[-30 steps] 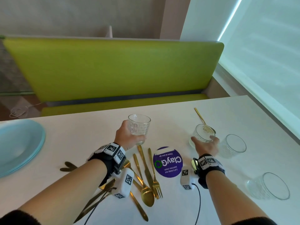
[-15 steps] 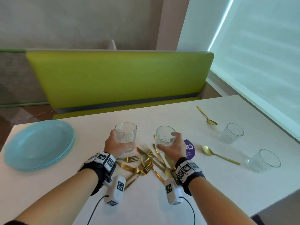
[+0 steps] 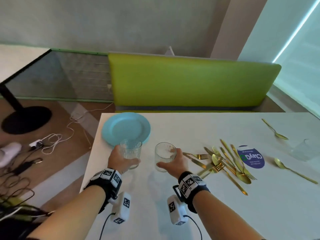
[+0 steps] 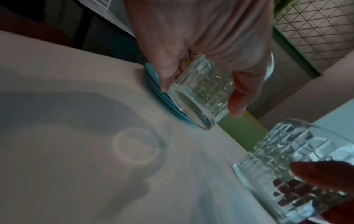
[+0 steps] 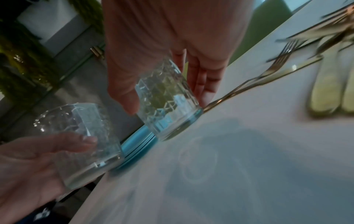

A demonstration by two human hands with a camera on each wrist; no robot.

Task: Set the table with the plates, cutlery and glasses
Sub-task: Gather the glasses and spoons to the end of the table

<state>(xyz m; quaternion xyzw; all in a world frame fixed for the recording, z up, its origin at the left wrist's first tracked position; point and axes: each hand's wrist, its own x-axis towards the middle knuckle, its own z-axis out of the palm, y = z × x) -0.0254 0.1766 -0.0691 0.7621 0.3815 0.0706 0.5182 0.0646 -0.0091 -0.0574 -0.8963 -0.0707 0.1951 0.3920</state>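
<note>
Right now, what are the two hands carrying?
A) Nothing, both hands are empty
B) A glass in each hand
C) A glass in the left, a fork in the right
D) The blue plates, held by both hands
B: the left hand grips one ribbed glass and the right hand grips another glass, just in front of the blue plates.

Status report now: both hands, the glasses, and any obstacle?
Left hand grips one glass. Right hand grips second glass. Both near blue plates. Cutlery pile right of them.
</note>
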